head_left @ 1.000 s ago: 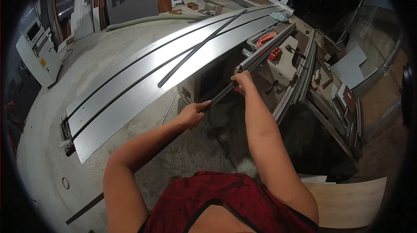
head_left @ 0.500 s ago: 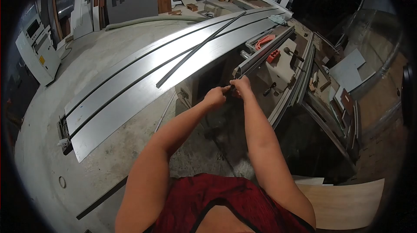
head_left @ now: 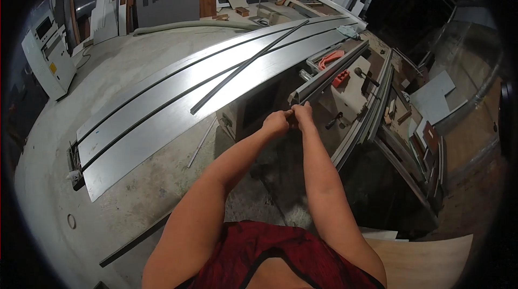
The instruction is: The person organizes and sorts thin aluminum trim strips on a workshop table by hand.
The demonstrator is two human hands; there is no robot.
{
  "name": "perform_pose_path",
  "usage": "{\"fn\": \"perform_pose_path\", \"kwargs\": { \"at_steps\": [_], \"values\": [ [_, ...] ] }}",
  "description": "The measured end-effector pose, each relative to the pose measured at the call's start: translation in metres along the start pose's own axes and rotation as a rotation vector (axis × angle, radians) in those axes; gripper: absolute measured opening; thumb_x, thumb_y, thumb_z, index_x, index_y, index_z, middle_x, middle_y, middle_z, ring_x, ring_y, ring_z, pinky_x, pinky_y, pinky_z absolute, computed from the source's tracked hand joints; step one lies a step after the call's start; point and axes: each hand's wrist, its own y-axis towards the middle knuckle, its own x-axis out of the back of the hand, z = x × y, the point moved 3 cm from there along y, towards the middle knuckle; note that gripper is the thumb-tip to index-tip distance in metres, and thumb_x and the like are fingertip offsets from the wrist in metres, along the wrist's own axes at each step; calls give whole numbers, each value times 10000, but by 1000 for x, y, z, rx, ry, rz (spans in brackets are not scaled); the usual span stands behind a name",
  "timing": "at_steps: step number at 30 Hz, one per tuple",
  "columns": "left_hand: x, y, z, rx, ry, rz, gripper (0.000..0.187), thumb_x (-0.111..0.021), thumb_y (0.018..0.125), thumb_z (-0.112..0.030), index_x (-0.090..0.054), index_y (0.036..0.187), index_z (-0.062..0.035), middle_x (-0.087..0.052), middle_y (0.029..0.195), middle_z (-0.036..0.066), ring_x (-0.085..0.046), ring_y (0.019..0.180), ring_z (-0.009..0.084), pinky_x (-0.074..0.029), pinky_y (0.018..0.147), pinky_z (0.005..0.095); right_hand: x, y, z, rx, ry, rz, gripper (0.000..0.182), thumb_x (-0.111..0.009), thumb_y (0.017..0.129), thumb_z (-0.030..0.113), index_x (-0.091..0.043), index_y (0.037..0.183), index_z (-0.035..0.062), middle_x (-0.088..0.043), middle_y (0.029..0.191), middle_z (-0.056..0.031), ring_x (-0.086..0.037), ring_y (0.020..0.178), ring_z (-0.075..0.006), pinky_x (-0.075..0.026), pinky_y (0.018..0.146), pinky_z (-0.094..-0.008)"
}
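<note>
My left hand (head_left: 276, 122) and my right hand (head_left: 303, 116) are close together in front of me, fingers curled inward. They meet just below the near end of a long metal rail (head_left: 330, 75). Whatever lies between the fingers is small, dark and mostly hidden, so I cannot make it out. Left of the hands stretches a long silver sliding table (head_left: 156, 111) with dark grooves. A thin dark metal bar (head_left: 245, 66) rests diagonally across it. Beyond the rail are a red curved piece (head_left: 331, 60) and a red block (head_left: 340, 78).
A black-handled clamp (head_left: 367, 76) stands right of the rail, with a black knob (head_left: 334, 121) nearer. Offcuts (head_left: 431, 95) lean at the right. A white machine cabinet (head_left: 48, 62) is far left. A dark strip (head_left: 135, 240) and a ring (head_left: 71, 221) lie on the floor.
Both hands have shifted slightly, the left a little to the right and closer to the right hand. The view has tilted a little; the bar on the table has stayed put.
</note>
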Motion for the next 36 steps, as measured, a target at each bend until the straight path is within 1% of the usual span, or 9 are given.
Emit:
{"fn": "perform_pose_path", "kwargs": {
  "at_steps": [6, 11, 15, 20, 22, 24, 30, 33, 36],
  "values": [
    [-5, 12, 3, -38, -12, -36, 566, -511, 684, -65, -482, 1243, -148, -582, 1107, 150, -543, 1032, 328, -435, 876, 411, -24, 95, -52, 72, 104, -178, 768, -510, 641, -14, -211, 1349, -28, -473, 1164, -239, -581, 920, -334, -513, 661, -411],
    [-10, 20, 8, -40, -48, -20, 569, -561, 688, -137, -472, 1249, -159, -580, 1114, 154, -548, 1033, 319, -435, 873, 403, -20, 78, -32, 42, -170, -224, 767, -525, 666, -22, -195, 1358, -18, -478, 1178, -244, -571, 965, -351, -521, 698, -410],
    [-3, 8, 22, -30, -41, 91, 718, -646, 681, -255, -355, 1324, -125, -551, 1152, 190, -529, 1072, 323, -417, 902, 378, -7, 39, 10, -50, -217, -86, 729, -515, 762, 17, -107, 1365, 7, -347, 1293, -278, -444, 1147, -395, -459, 887, -454],
    [34, -49, 56, 24, -14, 259, 852, -663, 736, -397, -220, 1380, -58, -475, 1233, 248, -457, 1167, 338, -367, 957, 368, 0, 40, 24, -135, -167, -19, 705, -523, 765, 18, -131, 1350, 0, -366, 1276, -267, -475, 1114, -374, -511, 792, -465],
    [46, -76, 82, -1, -49, 266, 842, -651, 761, -431, -222, 1383, -59, -526, 1162, 236, -531, 1060, 315, -438, 855, 375, 0, 61, 14, -93, -190, -21, 713, -526, 762, 21, -125, 1352, -5, -383, 1263, -264, -487, 1100, -370, -524, 756, -474],
    [74, -111, 77, 179, -158, 440, 814, -632, 783, -449, -235, 1382, -69, -570, 1055, 200, -575, 908, 258, -481, 706, 347, 0, 82, 2, -50, -228, -21, 729, -531, 757, 23, -116, 1355, -8, -409, 1240, -262, -500, 1082, -369, -535, 713, -482],
    [107, -200, 104, 401, -273, 579, 709, -569, 830, -449, -294, 1350, -54, -602, 883, 124, -595, 756, 204, -490, 585, 323, 6, 61, 18, -99, -276, -6, 782, -562, 727, 16, -107, 1363, -14, -482, 1165, -245, -568, 973, -358, -553, 580, -428],
    [105, -240, 116, 568, -563, 535, 628, -533, 855, -447, -379, 1289, -20, -606, 864, 123, -617, 736, 213, -506, 585, 320, 5, 67, 11, -41, -244, -120, 549, -631, 622, -10, -375, 1106, -39, -556, 970, -199, -619, 780, -315, -503, 425, -405],
    [103, -260, 116, 586, -635, 612, 582, -509, 867, -457, -458, 1222, 1, -594, 788, 115, -626, 738, 202, -519, 595, 318, 4, 76, 4, -34, -227, -55, 523, -628, 628, -11, -375, 1086, -26, -551, 940, -189, -617, 704, -302, -490, 405, -398]
  ]
}}
